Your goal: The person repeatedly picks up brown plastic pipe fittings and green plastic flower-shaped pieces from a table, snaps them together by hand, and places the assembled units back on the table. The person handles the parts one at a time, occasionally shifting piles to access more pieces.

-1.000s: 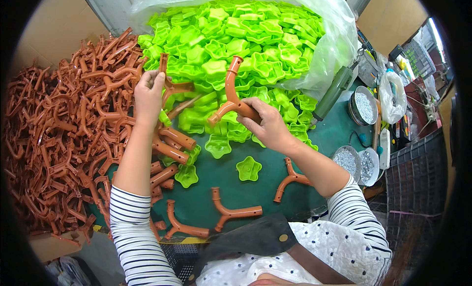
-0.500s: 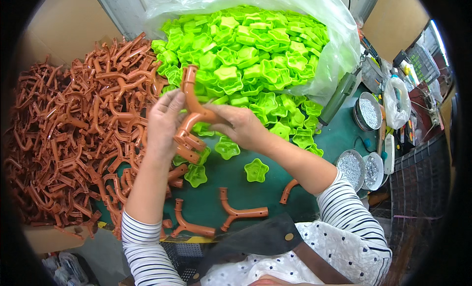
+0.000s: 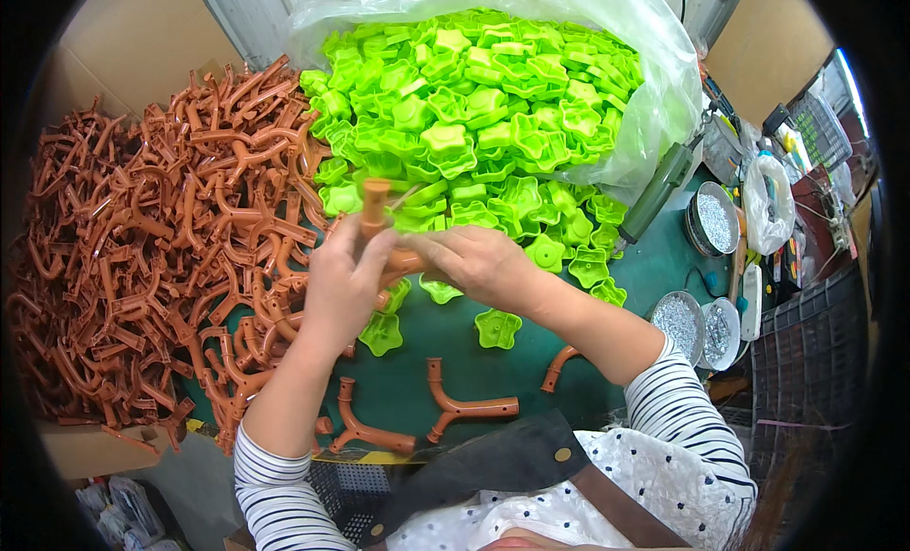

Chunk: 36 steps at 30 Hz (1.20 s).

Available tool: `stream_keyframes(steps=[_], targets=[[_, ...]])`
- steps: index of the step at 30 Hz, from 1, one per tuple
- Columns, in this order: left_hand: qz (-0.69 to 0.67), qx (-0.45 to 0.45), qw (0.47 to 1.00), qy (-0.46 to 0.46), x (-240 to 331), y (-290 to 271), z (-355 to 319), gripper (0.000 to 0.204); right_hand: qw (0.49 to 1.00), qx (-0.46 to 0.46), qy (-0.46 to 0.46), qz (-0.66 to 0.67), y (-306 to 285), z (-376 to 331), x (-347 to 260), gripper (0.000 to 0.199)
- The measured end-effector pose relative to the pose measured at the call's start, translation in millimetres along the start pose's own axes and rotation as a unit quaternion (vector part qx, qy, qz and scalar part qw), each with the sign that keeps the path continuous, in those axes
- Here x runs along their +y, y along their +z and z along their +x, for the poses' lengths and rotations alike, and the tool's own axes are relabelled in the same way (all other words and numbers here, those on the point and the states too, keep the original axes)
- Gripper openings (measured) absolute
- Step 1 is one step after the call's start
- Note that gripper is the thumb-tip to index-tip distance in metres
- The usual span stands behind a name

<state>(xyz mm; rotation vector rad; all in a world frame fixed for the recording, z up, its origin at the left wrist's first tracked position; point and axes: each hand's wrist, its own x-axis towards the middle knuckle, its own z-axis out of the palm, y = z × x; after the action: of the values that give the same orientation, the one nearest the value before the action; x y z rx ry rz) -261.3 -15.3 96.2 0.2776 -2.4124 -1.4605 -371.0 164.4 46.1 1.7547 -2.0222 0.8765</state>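
Observation:
A brown forked plastic branch piece point(image 3: 374, 202) is between my two hands, one end pointing up. My left hand point(image 3: 343, 278) grips it with thumb and fingers closed around its lower part. My right hand point(image 3: 482, 264) is closed on the arm that points right; its fingertips are slightly blurred. Below my hands, green star-shaped plastic cups point(image 3: 498, 329) lie singly on the green tabletop point(image 3: 588, 380). Nearer to me are loose branch pieces, one forked point(image 3: 474, 408) and another point(image 3: 370, 435) to its left. A third point(image 3: 557, 369) shows partly beside my right forearm.
A large pile of brown branch pieces point(image 3: 123, 238) fills the left side. Green star cups point(image 3: 474, 106) are heaped in a clear plastic bag point(image 3: 654, 106) at the back. A green power screwdriver point(image 3: 656, 198) hangs at right, near bowls of small metal parts point(image 3: 676, 325).
The branch piece has been turned so one end now points up toward the camera. Both hands have moved slightly lower, and my left hand has rotated around the piece.

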Motion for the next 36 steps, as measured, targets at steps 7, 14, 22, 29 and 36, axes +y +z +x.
stream_keyframes(steps=[7,14,22,29,36], targets=[[-0.180,-0.105,0.975,-0.081,-1.2,-27.1,-40.4,0.028,0.942,-0.215,0.129,0.223,1.1,-3.7,-17.4,0.052],[-0.254,-0.012,0.964,-0.076,-11.9,-33.0,-58.2,0.030,0.851,-0.251,0.115,0.447,11.3,15.3,-9.2,0.049],[-0.354,0.030,0.934,-0.047,-21.8,-40.0,-58.0,0.039,0.920,-0.219,0.075,0.318,-0.3,38.5,-8.7,0.045],[-0.224,-0.031,0.974,0.021,-11.0,-48.4,-67.3,0.032,0.955,-0.179,0.023,0.235,-7.0,28.6,-10.1,0.042],[-0.121,-0.014,0.992,-0.027,-8.0,-38.2,-67.1,0.022,0.963,-0.177,0.023,0.201,1.2,25.1,-13.6,0.043]])
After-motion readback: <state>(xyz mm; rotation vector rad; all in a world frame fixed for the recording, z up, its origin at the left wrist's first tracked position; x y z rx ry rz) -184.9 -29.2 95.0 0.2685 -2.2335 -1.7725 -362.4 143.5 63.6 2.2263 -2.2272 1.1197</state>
